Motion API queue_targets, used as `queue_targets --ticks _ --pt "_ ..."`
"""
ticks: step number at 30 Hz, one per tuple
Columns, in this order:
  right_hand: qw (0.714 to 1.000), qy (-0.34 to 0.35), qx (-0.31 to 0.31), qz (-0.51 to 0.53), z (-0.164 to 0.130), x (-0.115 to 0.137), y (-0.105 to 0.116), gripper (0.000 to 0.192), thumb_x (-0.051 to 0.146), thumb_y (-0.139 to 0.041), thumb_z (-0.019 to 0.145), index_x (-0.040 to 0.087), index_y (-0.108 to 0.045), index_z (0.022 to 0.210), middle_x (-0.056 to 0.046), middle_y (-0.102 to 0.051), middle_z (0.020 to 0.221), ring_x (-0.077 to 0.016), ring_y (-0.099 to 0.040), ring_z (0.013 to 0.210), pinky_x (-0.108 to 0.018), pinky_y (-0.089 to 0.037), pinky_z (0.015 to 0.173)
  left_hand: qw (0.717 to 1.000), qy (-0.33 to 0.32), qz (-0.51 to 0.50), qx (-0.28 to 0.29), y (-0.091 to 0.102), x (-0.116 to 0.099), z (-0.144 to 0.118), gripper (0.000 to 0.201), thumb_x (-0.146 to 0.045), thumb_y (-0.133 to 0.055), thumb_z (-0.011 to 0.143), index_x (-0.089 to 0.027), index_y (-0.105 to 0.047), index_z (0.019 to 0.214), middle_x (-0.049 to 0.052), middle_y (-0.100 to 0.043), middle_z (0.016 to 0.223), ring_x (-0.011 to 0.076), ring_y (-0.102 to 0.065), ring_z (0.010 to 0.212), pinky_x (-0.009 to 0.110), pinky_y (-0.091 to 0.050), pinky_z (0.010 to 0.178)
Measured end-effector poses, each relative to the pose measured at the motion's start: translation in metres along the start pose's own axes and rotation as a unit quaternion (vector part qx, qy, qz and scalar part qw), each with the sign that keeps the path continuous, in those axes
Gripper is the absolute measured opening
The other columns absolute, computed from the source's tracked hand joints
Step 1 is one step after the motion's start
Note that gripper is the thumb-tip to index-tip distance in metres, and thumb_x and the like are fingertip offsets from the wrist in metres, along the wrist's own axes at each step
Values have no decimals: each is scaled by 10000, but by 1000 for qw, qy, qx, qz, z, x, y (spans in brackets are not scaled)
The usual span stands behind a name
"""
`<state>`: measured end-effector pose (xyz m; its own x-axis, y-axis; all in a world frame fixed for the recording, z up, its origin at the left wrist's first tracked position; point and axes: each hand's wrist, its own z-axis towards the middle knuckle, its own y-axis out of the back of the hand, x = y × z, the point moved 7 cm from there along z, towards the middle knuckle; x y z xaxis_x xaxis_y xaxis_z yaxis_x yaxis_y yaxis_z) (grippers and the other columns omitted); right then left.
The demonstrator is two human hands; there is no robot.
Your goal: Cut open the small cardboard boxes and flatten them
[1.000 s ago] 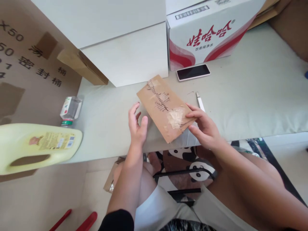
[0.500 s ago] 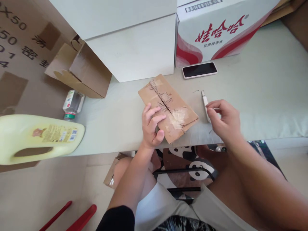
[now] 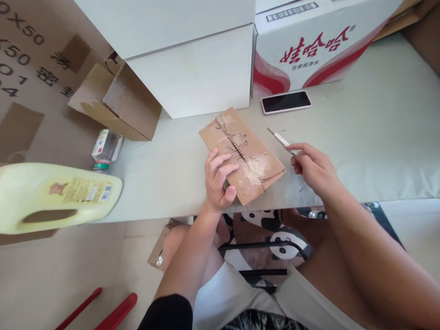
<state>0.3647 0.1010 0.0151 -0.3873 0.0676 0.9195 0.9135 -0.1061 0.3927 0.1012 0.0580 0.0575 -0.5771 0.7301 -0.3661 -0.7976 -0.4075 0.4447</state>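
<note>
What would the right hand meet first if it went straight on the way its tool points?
Probably the white box, near its lower right corner; the slim tool seems to point just past the far corner of the cardboard package, though depth is unclear.

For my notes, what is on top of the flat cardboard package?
Tape and dark marks show on the package. The left hand partly covers one edge, hiding the surface beneath.

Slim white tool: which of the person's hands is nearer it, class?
Right: the right hand grips the tool; the left hand is left of it, at the cardboard box.
</note>
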Motion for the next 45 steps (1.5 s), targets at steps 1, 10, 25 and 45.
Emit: queue_targets --ticks 1,10,25,45 --pt "998 13 -13 64 -1 4 2 256 240 -507 787 246 -689 968 33 -546 605 -140 -500 518 -283 -388 509 1000 0 -1 -1 0 0 0 433 -539 -290 1010 -271 -609 1131 80 -640 1191 282 -603 1234 555 -406 1178" --pt "918 210 -91 324 -46 82 31 202 368 -750 847 292 -575 782 71 -334 581 -88 -268 388 -301 -271 399 1000 20 -4 -2 -4 4 -4 458 -564 -291 998 -269 -613 1136 81 -632 1218 297 -572 1285 563 -361 1209" --pt "925 374 63 -27 -80 123 2 233 81 -529 837 218 -692 932 21 -598 633 -87 -464 448 -251 -348 420 1000 13 11 -8 -4 3 -4 450 -558 -272 996 -273 -600 1114 75 -640 1158 284 -607 1245 537 -382 1190" --pt "915 395 49 -68 -91 132 -3 244 53 -518 828 231 -650 932 28 -576 634 -93 -468 446 -253 -380 414 1000 22 3 -9 -5 3 -6 511 -604 -272 994 -258 -638 1087 85 -647 1156 296 -606 1230 577 -376 1198"
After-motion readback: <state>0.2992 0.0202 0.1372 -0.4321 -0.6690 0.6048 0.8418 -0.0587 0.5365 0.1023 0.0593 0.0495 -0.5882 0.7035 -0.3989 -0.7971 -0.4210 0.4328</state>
